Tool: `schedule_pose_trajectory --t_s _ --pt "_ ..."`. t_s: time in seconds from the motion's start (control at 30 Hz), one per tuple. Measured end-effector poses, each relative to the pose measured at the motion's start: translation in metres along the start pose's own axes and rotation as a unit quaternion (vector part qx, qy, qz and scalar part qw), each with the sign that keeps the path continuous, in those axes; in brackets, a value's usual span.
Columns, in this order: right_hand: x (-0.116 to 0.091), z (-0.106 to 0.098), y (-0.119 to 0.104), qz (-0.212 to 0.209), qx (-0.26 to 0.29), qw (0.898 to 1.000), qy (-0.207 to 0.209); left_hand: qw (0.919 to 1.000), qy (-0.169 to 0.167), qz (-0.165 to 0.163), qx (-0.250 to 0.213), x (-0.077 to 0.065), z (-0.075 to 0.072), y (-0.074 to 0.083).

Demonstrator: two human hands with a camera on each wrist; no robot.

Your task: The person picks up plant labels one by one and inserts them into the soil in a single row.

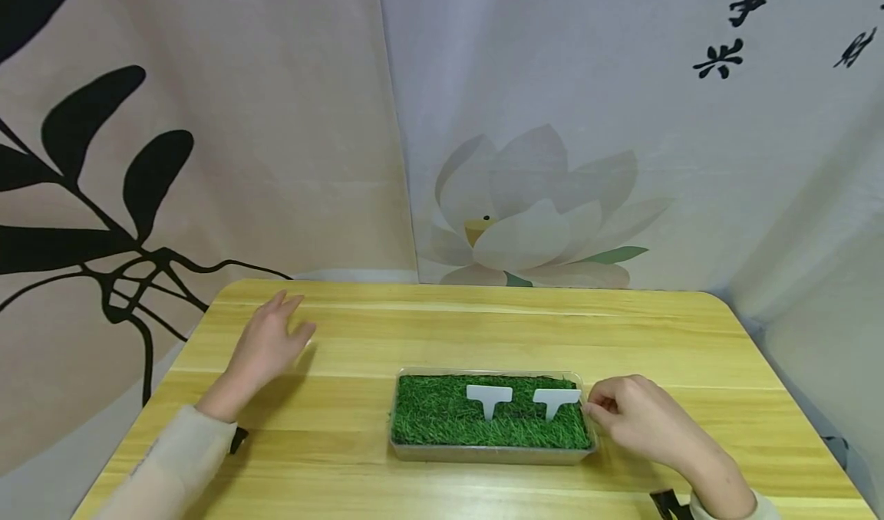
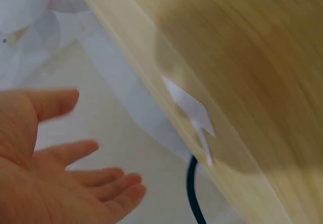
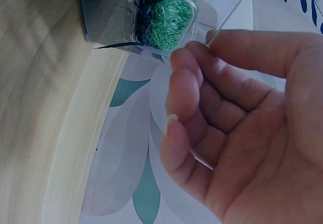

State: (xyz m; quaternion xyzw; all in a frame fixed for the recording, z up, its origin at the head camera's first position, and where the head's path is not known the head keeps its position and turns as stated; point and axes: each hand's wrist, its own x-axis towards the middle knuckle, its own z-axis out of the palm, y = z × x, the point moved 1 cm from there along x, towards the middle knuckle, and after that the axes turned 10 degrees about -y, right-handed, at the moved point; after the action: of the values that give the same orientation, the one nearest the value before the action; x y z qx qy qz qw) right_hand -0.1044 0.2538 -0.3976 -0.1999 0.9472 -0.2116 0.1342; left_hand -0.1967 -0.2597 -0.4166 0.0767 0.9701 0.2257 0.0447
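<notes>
Left wrist view: a loose white tag [image 2: 190, 102] lies on the counter [image 2: 272, 47] near the left hand [image 2: 60, 168], the closer one, spread and empty; the right hand [image 1: 638, 420] pinches the clear box [image 1: 490, 455], which stretches leftward from it.

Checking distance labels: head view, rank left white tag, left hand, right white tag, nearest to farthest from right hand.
1. Right white tag, toward the grass's right end.
2. Left white tag, near its middle.
3. Left hand, at the table's left side.
</notes>
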Motion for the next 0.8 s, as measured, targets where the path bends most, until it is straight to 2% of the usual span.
schedule_pose_trajectory --t_s 0.17,0.37,0.53,0.8 --pt "0.0 0.0 0.0 -0.001 0.001 1.0 0.001 0.9969 -0.056 -0.046 0.031 0.004 0.005 -0.013" --pt "0.0 0.0 0.001 0.001 0.003 1.0 0.0 0.9906 -0.071 -0.095 0.068 0.006 0.01 -0.015" --pt "-0.001 0.0 0.001 0.002 0.007 1.0 -0.002 0.9836 -0.093 -0.139 0.067 0.008 0.016 -0.02" --pt "-0.001 0.001 0.001 -0.004 0.008 1.0 -0.002 0.982 -0.094 -0.147 0.074 0.013 0.017 -0.026"
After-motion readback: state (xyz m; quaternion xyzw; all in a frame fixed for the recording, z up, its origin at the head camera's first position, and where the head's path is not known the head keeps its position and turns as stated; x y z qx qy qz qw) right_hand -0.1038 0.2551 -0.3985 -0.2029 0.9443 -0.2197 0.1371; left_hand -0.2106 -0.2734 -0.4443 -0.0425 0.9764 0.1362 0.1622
